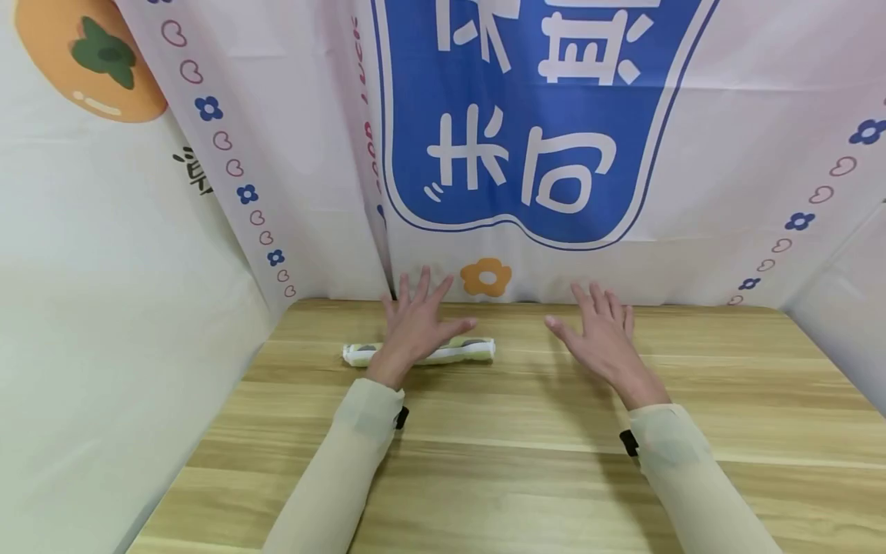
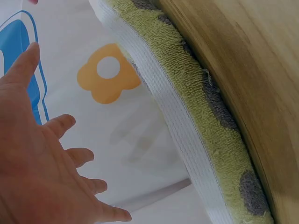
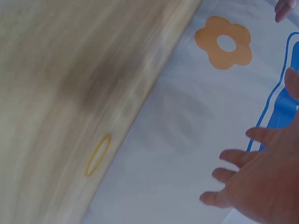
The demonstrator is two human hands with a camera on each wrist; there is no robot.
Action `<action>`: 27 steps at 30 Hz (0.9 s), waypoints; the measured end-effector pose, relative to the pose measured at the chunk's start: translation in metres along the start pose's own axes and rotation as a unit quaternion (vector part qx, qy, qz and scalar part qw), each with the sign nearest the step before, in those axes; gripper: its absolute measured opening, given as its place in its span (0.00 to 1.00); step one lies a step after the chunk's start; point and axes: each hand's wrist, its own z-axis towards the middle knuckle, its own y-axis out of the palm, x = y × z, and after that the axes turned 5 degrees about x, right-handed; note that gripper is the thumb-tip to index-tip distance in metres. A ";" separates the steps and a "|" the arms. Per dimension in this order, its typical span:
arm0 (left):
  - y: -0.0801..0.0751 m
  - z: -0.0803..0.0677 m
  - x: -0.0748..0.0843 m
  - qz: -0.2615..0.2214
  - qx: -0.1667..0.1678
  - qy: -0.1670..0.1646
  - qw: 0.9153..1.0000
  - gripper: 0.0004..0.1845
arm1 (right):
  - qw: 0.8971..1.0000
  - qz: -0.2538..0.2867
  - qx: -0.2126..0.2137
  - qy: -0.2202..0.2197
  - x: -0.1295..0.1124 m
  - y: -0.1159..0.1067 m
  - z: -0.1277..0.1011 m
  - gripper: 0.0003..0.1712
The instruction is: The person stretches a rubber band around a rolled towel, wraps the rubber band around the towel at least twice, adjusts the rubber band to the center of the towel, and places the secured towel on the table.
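While both hands are spread wide with nothing in them, the towel point(image 2: 198, 109) lies rolled on the table point(image 1: 484, 446), near its back edge and left of the middle. It makes a long, slim cylinder, roughly parallel to that edge. Its yellow-green face is looped terry with soft grey spots, and a flat white strip, woven in fine ribs, runs along its length (a loose thread curls up beside one of the spots).

The left hand point(image 1: 417, 327) hovers over the towel, hiding its middle from the head view; its fingers fan out and its thumb sticks out to the side. The right hand point(image 1: 604, 342), fingers spread too and thumb apart, hangs over the back of the table, well apart from the towel. Near it, in the right wrist view, a thin yellow loop point(image 3: 108, 136) lies at the table's edge, drawn out into a narrow oval (band or printed mark, I cannot tell).

The table has a smooth wood-grain top with long, wavy streaks. Behind it hangs a white cloth point(image 1: 311, 146), faintly creased, printed with a large blue panel point(image 1: 512, 85), rounded and wavy at its lower edge, and a five-petalled orange flower point(image 1: 473, 273). Pale sleeves point(image 1: 325, 492) end in loose cuffs.
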 end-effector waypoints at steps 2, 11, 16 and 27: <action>0.001 0.000 -0.001 0.005 0.001 0.001 1.000 0.53 | 1.000 0.005 -0.003 -0.007 0.002 0.000 -0.001 0.55; 0.003 -0.002 -0.009 0.008 -0.001 0.019 1.000 0.56 | 0.998 0.022 0.014 -0.050 0.015 0.004 -0.007 0.50; 0.005 -0.005 -0.013 -0.016 -0.005 0.032 0.999 0.56 | 0.998 0.033 0.018 -0.057 0.021 0.005 -0.009 0.48; 0.011 -0.007 -0.019 -0.051 -0.045 0.081 0.994 0.54 | 0.997 0.072 -0.001 -0.041 0.031 0.000 -0.009 0.47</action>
